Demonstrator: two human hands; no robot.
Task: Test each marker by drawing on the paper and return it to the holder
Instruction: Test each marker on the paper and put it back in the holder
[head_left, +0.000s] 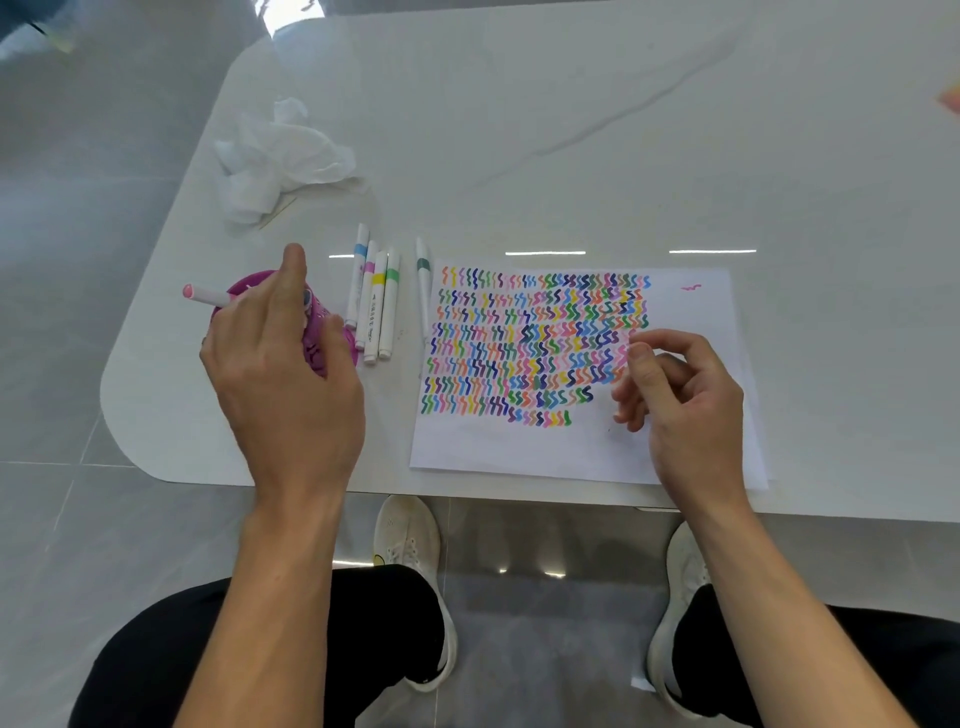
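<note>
My left hand (283, 364) hovers over the purple holder (322, 338) and grips a white marker with a pink cap (205, 295), which points left. The hand hides most of the holder. The paper (519, 449) lies to the right, covered with rows of coloured squiggles. My right hand (675, 395) rests above the paper's right part with fingers loosely curled and nothing seen in it. Several capped markers (375, 306) lie side by side between holder and paper, and one dark green marker (424, 280) lies at the paper's left edge.
Crumpled white wrapping (283, 156) lies at the back left of the white table (571, 130). The table's rounded front-left corner (135, 441) is close to the holder. My knees and white shoes show below the front edge.
</note>
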